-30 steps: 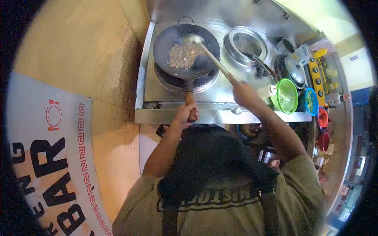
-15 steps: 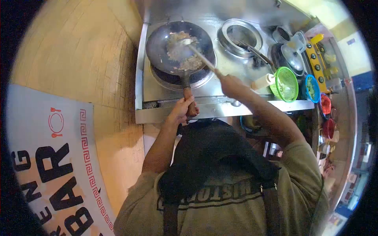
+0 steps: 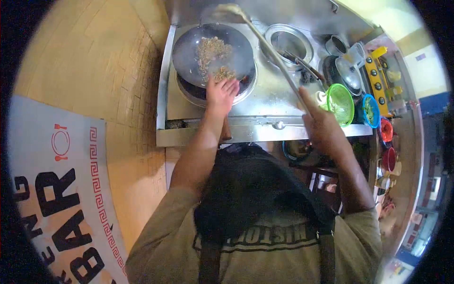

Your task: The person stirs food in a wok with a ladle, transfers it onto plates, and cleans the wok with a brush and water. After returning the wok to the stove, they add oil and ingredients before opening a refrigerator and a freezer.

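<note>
A dark wok (image 3: 184,61) sits on the left burner with browned, finely chopped food (image 3: 212,51) inside and some haze above it. Over its near rim is my left hand (image 3: 221,97), fingers stretched out and holding nothing. Below that hand, the wok's wooden handle (image 3: 226,130) shows partly behind my forearm. My right hand (image 3: 321,125), at the stove's front right, is wrapped round a long-handled ladle (image 3: 272,49). Its blurred head is raised above the far edge of the wok, apart from the food.
To the right of the wok stands a steel-ringed burner (image 3: 288,40) with a utensil across it. Further right are a green basket (image 3: 340,105), a blue basket (image 3: 371,111) and a lidded pan (image 3: 349,75). A tiled wall (image 3: 127,85) borders the stove's left side.
My left hand has let go of the wok handle and moved forward over the near rim, fingers opened. My right hand has lifted the ladle out of the food, drawing back toward me and right.
</note>
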{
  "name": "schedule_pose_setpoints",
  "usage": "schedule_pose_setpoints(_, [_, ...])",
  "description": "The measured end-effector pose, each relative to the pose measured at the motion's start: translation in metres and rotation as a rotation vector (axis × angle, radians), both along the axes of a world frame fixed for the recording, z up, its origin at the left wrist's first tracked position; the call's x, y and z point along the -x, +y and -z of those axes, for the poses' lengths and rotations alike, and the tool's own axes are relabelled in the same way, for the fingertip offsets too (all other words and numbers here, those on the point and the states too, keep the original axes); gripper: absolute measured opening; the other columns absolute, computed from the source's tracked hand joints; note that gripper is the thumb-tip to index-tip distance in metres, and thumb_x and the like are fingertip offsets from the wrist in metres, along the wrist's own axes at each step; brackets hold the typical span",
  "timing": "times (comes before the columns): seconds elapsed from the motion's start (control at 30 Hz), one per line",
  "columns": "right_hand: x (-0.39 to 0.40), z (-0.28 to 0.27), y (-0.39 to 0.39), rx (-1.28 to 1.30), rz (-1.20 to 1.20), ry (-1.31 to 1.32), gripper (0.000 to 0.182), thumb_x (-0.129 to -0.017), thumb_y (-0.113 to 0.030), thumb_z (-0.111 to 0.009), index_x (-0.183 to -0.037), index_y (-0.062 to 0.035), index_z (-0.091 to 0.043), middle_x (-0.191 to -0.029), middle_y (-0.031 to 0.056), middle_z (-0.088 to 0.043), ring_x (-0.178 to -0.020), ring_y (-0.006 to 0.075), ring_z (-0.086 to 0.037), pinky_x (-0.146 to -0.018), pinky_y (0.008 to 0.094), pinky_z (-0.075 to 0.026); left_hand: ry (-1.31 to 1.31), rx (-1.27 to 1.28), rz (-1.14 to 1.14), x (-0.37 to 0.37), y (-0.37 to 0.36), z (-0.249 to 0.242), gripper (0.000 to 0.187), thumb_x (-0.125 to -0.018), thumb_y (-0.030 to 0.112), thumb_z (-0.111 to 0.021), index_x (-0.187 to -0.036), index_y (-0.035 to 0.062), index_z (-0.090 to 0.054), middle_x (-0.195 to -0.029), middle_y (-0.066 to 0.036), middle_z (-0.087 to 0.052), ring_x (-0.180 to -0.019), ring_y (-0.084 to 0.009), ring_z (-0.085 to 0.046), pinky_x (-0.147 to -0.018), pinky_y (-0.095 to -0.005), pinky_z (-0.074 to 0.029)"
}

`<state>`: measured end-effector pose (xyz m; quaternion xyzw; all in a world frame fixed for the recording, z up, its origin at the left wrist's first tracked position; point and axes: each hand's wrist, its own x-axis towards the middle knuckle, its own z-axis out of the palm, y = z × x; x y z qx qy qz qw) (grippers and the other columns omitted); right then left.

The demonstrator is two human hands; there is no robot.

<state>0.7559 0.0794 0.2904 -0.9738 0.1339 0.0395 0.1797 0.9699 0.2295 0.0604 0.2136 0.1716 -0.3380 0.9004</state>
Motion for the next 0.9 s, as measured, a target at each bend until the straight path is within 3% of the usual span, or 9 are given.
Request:
schedule_pose_setpoints(0.03, [-0.007,0.034,-0.003,0.136,-0.045,0.181,0.071,-0.086,-0.010,-0.048,-0.148,-0.0208,-0.016,-0.081,0.0266,-0.062,-0.072,0.0402,-0.063,-0.068,0.0522,-0.049,0.041,0.200,0.011,-0.005,-0.021,-0.030,0.092,-0.085,0.067,-0.046,-0.135,-0.0090,-0.030,-0.124,-0.026,-0.047,-0.115,-0.0343,-0.049,-0.098,-0.0422,-0.040])
schedule_pose_setpoints(0.07, [-0.017,0.062,0.012,0.177,-0.121,0.215,0.060,-0.084,-0.003,-0.041,-0.143,-0.0130,-0.033,-0.083,0.0305,-0.061,-0.075,0.0413,-0.064,-0.069,0.0475,-0.049,0.082,0.395,0.028,0.002,-0.045,-0.060,0.094,-0.085,0.068,-0.044,-0.135,-0.0101,-0.029,-0.125,-0.026,-0.047,-0.114,-0.0336,-0.050,-0.097,-0.0414,-0.041])
schedule_pose_setpoints(0.17, [-0.069,0.084,-0.021,0.124,-0.090,0.160,0.060,-0.084,-0.004,-0.043,-0.142,-0.0164,-0.035,-0.078,0.0301,-0.061,-0.073,0.0437,-0.062,-0.069,0.0500,-0.048,0.313,0.288,0.135,-0.003,-0.086,-0.052,0.087,-0.085,0.061,-0.050,-0.133,-0.0103,-0.033,-0.137,-0.025,-0.040,-0.120,-0.0337,-0.046,-0.103,-0.0443,-0.037])
schedule_pose_setpoints(0.27, [-0.097,0.095,-0.029,0.103,-0.075,0.083,0.061,-0.084,-0.009,-0.046,-0.143,-0.0176,-0.033,-0.079,0.0292,-0.061,-0.071,0.0442,-0.061,-0.068,0.0505,-0.048,-0.446,-0.370,0.305,0.011,-0.054,-0.033,0.074,-0.087,0.053,-0.056,-0.129,-0.0062,-0.044,-0.126,-0.020,-0.053,-0.110,-0.0281,-0.054,-0.097,-0.0392,-0.042])
schedule_pose_setpoints(0.37, [-0.143,0.126,-0.014,0.095,-0.125,0.077,0.056,-0.085,-0.009,-0.045,-0.140,-0.0113,-0.033,-0.084,0.0260,-0.064,-0.076,0.0418,-0.063,-0.067,0.0505,-0.051,-1.003,-0.820,0.047,0.032,-0.003,0.015,0.045,-0.085,0.034,-0.065,-0.109,-0.0039,-0.060,-0.098,-0.016,-0.065,-0.087,-0.0256,-0.063,-0.079,-0.0362,-0.047])
schedule_pose_setpoints(0.47, [-0.155,0.136,-0.001,0.064,-0.221,0.191,0.053,-0.086,-0.009,-0.046,-0.137,-0.0088,-0.033,-0.082,0.0244,-0.065,-0.075,0.0403,-0.064,-0.064,0.0498,-0.052,-0.704,-1.074,0.078,0.065,0.047,0.060,0.030,-0.084,0.026,-0.066,-0.097,-0.0008,-0.060,-0.085,-0.012,-0.063,-0.075,-0.0219,-0.063,-0.066,-0.0356,-0.051])
schedule_pose_setpoints(0.53, [-0.110,0.108,0.006,0.184,-0.364,0.290,0.052,-0.086,-0.009,-0.048,-0.136,-0.0075,-0.033,-0.080,0.0225,-0.065,-0.072,0.0385,-0.065,-0.060,0.0497,-0.052,-0.094,-0.666,0.358,0.085,0.058,0.028,0.021,-0.085,0.024,-0.064,-0.088,0.0040,-0.059,-0.076,-0.005,-0.059,-0.065,-0.0198,-0.060,-0.057,-0.0318,-0.051])
schedule_pose_setpoints(0.63, [-0.054,0.051,0.004,0.344,-0.413,0.345,0.054,-0.086,-0.009,-0.049,-0.137,-0.0083,-0.031,-0.074,0.0186,-0.065,-0.065,0.0348,-0.066,-0.055,0.0477,-0.052,-0.083,-0.319,0.655,0.063,0.058,0.055,0.021,-0.087,0.024,-0.062,-0.077,0.0060,-0.055,-0.065,-0.003,-0.054,-0.060,-0.0181,-0.058,-0.054,-0.0324,-0.050])
schedule_pose_setpoints(0.9, [-0.057,-0.020,-0.041,0.437,-0.520,0.399,0.067,-0.080,-0.004,-0.052,-0.143,-0.0136,-0.032,-0.074,0.0216,-0.063,-0.069,0.0369,-0.065,-0.064,0.0462,-0.052,0.107,0.043,0.470,0.105,0.092,-0.101,0.015,-0.090,0.018,-0.056,-0.085,0.0045,-0.052,-0.066,-0.003,-0.053,-0.056,-0.0141,-0.053,-0.054,-0.0298,-0.048])
